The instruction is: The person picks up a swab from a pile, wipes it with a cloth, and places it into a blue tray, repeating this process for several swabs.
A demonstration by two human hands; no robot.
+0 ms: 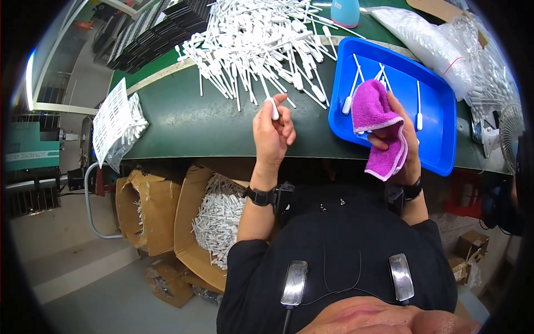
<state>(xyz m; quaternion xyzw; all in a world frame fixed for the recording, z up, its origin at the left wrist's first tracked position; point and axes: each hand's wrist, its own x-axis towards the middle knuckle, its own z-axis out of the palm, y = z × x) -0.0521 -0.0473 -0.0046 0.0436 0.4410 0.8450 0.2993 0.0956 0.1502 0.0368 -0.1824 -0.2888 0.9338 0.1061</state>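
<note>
black short-sleeved shirt (pixel 345 250), black strap (pixel 260 196) on the left wrist, black band (pixel 413 190) on the right, two glossy silvery rectangular devices (pixel 295 283) on the chest, thin dark cord (pixel 346 289), thicker black cable (pixel 287 321)

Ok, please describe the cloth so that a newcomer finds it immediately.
On the green table, find the blue tray. Over it, the person's right hand grips the cloth: bright purple with pale edging, unlike the white sticks lying in the tray.

A stack of flat black pieces stands at the upper left of a green table (pixel 194 125). A turquoise container (pixel 345 12) is at the top edge, clear plastic wrapping (pixel 417 36) upper right, a round fan (pixel 513 131) far right. Brown cardboard boxes (pixel 160 206) sit below, left.
</note>
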